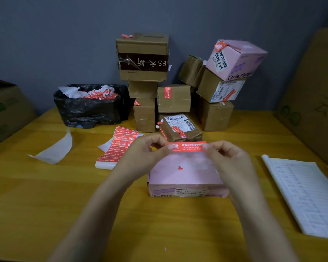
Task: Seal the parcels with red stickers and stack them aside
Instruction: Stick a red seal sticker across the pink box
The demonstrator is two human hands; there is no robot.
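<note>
Left hand [146,149] and right hand [226,155] level, side by side, fingertips pinched.

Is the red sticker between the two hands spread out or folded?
Spread out: left hand and right hand each pinch one end of the red sticker; its printed face shows flat.

The yellow-brown wooden table [36,195] is smooth with a soft sheen. The flat pink cardboard box [184,171] looks matt, and the long red paper sticker [187,147] has a slight gloss. The brown cardboard parcels [144,118] are dull and creased, and one low taped parcel [180,129] is shiny under clear wrap. The black plastic bin bag [89,108] is crinkled and glossy, while the white lined paper notebook [303,195] is matt.
</note>
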